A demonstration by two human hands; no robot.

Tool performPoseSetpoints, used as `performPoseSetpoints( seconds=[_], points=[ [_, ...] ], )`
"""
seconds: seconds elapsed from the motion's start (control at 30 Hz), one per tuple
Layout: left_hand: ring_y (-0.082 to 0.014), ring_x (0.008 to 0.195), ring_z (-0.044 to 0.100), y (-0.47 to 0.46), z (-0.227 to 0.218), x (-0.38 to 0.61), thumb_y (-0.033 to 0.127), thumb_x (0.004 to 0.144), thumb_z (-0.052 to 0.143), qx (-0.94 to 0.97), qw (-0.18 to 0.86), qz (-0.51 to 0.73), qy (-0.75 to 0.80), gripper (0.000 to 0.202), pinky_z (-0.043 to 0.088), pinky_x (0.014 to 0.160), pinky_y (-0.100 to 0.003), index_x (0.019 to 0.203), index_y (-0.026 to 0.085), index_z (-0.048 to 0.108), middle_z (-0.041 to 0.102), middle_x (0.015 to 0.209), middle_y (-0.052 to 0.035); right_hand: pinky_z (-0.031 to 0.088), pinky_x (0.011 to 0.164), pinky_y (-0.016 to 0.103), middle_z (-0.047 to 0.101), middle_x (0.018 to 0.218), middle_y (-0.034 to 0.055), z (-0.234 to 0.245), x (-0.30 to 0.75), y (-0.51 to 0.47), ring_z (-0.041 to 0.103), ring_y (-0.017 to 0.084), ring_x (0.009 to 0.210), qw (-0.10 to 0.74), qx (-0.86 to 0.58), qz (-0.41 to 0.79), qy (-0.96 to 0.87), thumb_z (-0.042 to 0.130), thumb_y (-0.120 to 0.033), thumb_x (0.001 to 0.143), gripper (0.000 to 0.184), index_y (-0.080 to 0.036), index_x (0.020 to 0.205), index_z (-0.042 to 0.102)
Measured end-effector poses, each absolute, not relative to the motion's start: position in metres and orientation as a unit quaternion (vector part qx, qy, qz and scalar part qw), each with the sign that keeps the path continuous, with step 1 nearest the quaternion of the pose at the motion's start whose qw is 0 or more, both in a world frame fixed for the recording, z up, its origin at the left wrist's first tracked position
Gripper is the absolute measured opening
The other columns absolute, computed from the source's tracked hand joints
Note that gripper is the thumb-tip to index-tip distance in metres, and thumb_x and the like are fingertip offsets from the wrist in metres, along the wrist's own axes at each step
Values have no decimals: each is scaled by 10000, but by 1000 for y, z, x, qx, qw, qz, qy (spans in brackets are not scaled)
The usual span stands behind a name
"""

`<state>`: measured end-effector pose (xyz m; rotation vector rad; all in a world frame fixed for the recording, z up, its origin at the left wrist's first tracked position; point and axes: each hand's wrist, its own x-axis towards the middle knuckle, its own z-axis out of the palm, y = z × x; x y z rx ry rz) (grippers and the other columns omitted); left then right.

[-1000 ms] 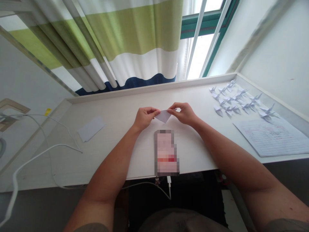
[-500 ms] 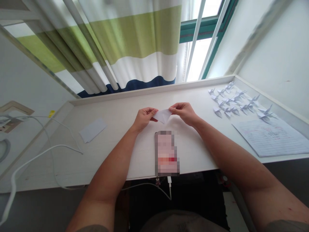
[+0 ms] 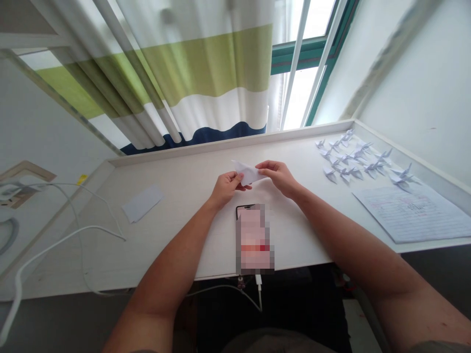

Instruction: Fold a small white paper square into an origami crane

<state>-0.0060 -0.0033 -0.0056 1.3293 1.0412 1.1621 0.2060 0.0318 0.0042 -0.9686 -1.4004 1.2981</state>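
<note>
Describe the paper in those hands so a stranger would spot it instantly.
Find the white desk by the striped curtain, then the phone near its front edge. Just beyond it is a folded white paper. Unlike the flat papers at left and paper cranes at right, this one is held by the left hand and right hand.

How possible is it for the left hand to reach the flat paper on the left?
Probably yes: nothing visible blocks the left hand from the flat paper, though that hand would first release the folded paper.
</note>
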Motion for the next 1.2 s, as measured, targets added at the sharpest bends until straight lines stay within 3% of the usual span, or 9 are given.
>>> performPoseSetpoints(
  seconds=[0.07, 0.17, 0.23, 0.4, 0.67, 0.9, 1.2],
  points=[
    [-219, 756, 797, -4, -5, -9, 700, 891, 786, 593, 516, 449, 425, 582, 582, 707, -304, 921, 121, 754, 808, 813, -120, 526, 795, 369, 801, 887, 59, 7, 209, 30, 669, 195, 812, 434, -394, 549, -596, 855, -441, 767, 282, -194, 902, 837],
    [-206, 735, 782, -6, -4, -8, 728, 928, 721, 632, 509, 412, 414, 598, 561, 684, -292, 871, 132, 736, 811, 792, -129, 514, 715, 345, 793, 826, 74, 9, 209, 27, 674, 198, 764, 403, -389, 571, -600, 885, -516, 748, 356, -177, 845, 829],
    [-203, 728, 776, -8, -5, -4, 732, 938, 701, 640, 505, 402, 417, 601, 550, 678, -289, 830, 142, 718, 807, 774, -127, 499, 668, 326, 773, 776, 63, 10, 207, 26, 652, 180, 715, 415, -385, 568, -597, 913, -547, 712, 392, -178, 789, 805],
    [-217, 767, 797, -11, -5, 1, 639, 840, 859, 626, 506, 415, 423, 510, 547, 693, -299, 864, 147, 727, 834, 865, -134, 457, 610, 298, 727, 722, 27, 7, 199, 25, 589, 135, 644, 482, -374, 549, -571, 918, -594, 701, 443, -186, 744, 752],
    [-206, 702, 766, -16, 2, -3, 620, 890, 813, 658, 505, 372, 416, 482, 555, 688, -315, 756, 168, 712, 826, 813, -135, 530, 669, 319, 762, 785, 46, 17, 205, 19, 670, 179, 710, 425, -340, 590, -597, 934, -643, 702, 493, -191, 813, 772],
    [-198, 671, 746, -19, 6, 0, 526, 910, 807, 690, 475, 347, 421, 400, 548, 683, -306, 746, 168, 738, 804, 748, -108, 437, 612, 305, 669, 693, 14, 16, 206, 24, 561, 149, 665, 467, -356, 499, -637, 877, -667, 764, 486, -199, 724, 748],
    [-177, 635, 717, -15, 7, -1, 534, 888, 818, 684, 475, 374, 409, 401, 542, 674, -297, 743, 169, 739, 787, 712, -92, 444, 632, 331, 646, 687, 20, 18, 200, 20, 567, 171, 672, 528, -383, 412, -636, 703, -593, 898, 404, -224, 737, 738]
  ],
)
